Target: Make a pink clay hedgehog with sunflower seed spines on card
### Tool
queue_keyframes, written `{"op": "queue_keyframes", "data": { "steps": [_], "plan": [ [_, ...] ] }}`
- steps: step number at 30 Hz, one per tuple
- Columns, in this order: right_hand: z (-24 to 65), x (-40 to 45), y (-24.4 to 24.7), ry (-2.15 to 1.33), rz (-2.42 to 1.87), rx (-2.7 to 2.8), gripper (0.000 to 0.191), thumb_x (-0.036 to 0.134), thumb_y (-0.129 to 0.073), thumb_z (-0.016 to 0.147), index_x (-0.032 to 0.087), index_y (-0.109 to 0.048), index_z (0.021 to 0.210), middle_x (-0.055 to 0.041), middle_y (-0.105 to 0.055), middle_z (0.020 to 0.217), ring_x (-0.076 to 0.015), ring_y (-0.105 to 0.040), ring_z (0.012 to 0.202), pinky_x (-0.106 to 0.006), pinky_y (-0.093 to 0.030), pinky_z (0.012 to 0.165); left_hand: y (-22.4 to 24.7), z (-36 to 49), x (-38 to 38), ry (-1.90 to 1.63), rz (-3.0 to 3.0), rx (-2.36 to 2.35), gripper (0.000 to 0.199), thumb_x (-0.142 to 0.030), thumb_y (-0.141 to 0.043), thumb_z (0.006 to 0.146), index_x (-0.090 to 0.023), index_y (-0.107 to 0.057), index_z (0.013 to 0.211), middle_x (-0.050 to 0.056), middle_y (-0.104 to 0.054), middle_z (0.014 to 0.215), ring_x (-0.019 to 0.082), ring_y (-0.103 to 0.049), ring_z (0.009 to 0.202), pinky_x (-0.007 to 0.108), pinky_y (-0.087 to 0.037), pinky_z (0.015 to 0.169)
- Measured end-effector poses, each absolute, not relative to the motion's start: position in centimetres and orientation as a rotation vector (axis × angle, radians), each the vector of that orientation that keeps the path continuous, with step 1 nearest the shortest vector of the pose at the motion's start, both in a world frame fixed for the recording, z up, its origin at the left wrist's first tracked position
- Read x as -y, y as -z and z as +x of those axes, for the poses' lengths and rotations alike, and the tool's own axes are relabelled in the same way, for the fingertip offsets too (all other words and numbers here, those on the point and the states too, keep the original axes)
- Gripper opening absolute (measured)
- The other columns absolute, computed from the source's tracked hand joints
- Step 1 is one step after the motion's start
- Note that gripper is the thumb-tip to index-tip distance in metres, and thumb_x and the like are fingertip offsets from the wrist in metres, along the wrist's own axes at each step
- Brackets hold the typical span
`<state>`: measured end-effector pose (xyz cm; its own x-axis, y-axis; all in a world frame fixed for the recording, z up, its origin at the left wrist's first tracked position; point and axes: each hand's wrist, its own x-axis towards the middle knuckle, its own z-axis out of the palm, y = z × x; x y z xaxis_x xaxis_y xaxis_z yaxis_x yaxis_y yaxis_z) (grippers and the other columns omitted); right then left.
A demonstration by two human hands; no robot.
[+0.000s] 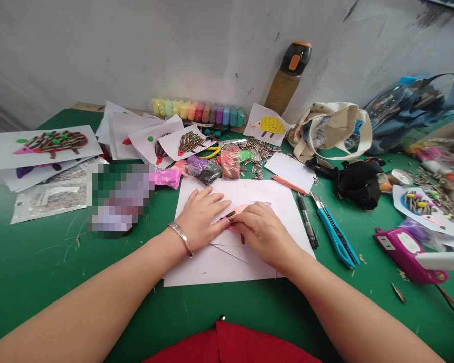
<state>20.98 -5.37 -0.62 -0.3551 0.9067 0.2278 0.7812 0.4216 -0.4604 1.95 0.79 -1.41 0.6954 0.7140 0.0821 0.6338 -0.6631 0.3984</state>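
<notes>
1. green table point(41, 262) against a gray wall point(117, 50); white paper point(196, 267) mid-frame.
2. pink clay shape point(240, 208), bearing dark seeds point(230, 215), lies on that paper, frame centre.
3. left hand point(202, 217): fingers spread, nothing gripped, thumb by the clay. right hand point(263, 232): fingers bunched over it; cannot tell if they grip a seed.
4. likely step: pressing seeds into clay; next move calls for gentle, even pressure.

Table point(30, 272): open at left, up to the pouch point(60, 197); open between the forearms point(111, 295), near side of the paper point(194, 269). Far obstacles: clay packs point(209, 173), seeds point(263, 151), bottle point(285, 85). Right obstacles: pen point(307, 222), cutter point(335, 229); then a passable strip, then magenta tool point(408, 254). Paper's middle: taken by left hand point(202, 214) and right hand point(264, 231).
</notes>
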Motion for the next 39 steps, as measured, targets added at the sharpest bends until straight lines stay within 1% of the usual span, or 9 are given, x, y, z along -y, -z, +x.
{"op": "queue_keyframes", "data": {
  "steps": [4,7,12,17,24,26,32,39],
  "plan": [
    [20.8,5.3,0.8,-0.394,-1.426,2.229,0.017,0.019,-0.052,0.093,0.020,-0.068,0.085,-0.0054,-0.066,0.084,-0.0191,-0.054,0.082,-0.034,-0.040,0.076,1.4,2.0,-0.8,-0.337,2.565,-1.071,0.038,-0.043,-0.049,0.091,-0.023,-0.061,0.121,0.010,-0.056,0.131,0.034,-0.038,0.130,0.057,-0.026,0.109],
    [20.8,5.4,0.7,-0.403,-1.425,2.229,0.019,0.018,-0.051,0.093,0.020,-0.068,0.085,-0.0053,-0.066,0.084,-0.0189,-0.054,0.083,-0.034,-0.040,0.077,1.3,2.0,-0.8,-0.294,2.572,-1.072,0.039,-0.045,-0.048,0.092,-0.022,-0.061,0.121,0.010,-0.055,0.133,0.033,-0.038,0.130,0.056,-0.026,0.110],
    [21.4,5.6,0.3,-0.387,-1.462,2.173,0.014,0.020,-0.055,0.091,0.021,-0.069,0.088,-0.0044,-0.067,0.089,-0.0186,-0.055,0.085,-0.034,-0.039,0.079,1.2,2.0,-0.9,-0.255,2.578,-1.069,0.039,-0.045,-0.048,0.092,-0.022,-0.061,0.121,0.009,-0.054,0.133,0.033,-0.036,0.131,0.054,-0.026,0.109],
    [22.1,5.5,0.5,-0.359,-1.560,2.146,0.018,0.020,-0.055,0.090,0.021,-0.070,0.081,-0.0041,-0.063,0.079,-0.0183,-0.054,0.079,-0.033,-0.037,0.075,1.2,2.0,-0.9,-0.276,2.572,-1.062,0.038,-0.046,-0.049,0.091,-0.023,-0.062,0.119,0.008,-0.055,0.132,0.033,-0.039,0.128,0.054,-0.027,0.108],
    [21.4,5.7,0.3,-0.358,-1.556,2.188,0.025,0.018,-0.052,0.090,0.019,-0.069,0.071,-0.0040,-0.061,0.074,-0.0174,-0.053,0.077,-0.033,-0.034,0.074,1.1,2.0,-0.9,-0.255,2.557,-1.073,0.037,-0.043,-0.051,0.091,-0.022,-0.063,0.118,0.009,-0.054,0.133,0.033,-0.038,0.130,0.054,-0.026,0.110],
    [21.3,5.7,0.2,-0.361,-1.549,2.184,0.025,0.016,-0.052,0.089,0.018,-0.069,0.071,-0.0039,-0.061,0.073,-0.0171,-0.053,0.076,-0.033,-0.034,0.074,1.1,2.0,-0.9,-0.242,2.556,-1.081,0.036,-0.044,-0.050,0.091,-0.023,-0.063,0.117,0.009,-0.053,0.134,0.034,-0.037,0.130,0.055,-0.026,0.110],
    [21.4,5.6,0.2,-0.359,-1.507,2.169,0.023,0.013,-0.051,0.086,0.018,-0.072,0.080,-0.0041,-0.061,0.074,-0.0172,-0.053,0.076,-0.033,-0.035,0.074,1.1,2.0,-0.8,-0.211,2.552,-1.100,0.036,-0.045,-0.049,0.091,-0.025,-0.064,0.116,0.007,-0.052,0.136,0.034,-0.035,0.132,0.055,-0.025,0.110],
    [21.2,5.6,0.4,-0.367,-1.520,2.176,0.023,0.015,-0.051,0.087,0.018,-0.069,0.072,-0.0040,-0.061,0.073,-0.0169,-0.053,0.076,-0.032,-0.035,0.074,1.1,2.1,-0.8,-0.216,2.549,-1.109,0.037,-0.046,-0.049,0.091,-0.024,-0.064,0.117,0.008,-0.052,0.136,0.034,-0.035,0.133,0.056,-0.025,0.111]
  ]
}}
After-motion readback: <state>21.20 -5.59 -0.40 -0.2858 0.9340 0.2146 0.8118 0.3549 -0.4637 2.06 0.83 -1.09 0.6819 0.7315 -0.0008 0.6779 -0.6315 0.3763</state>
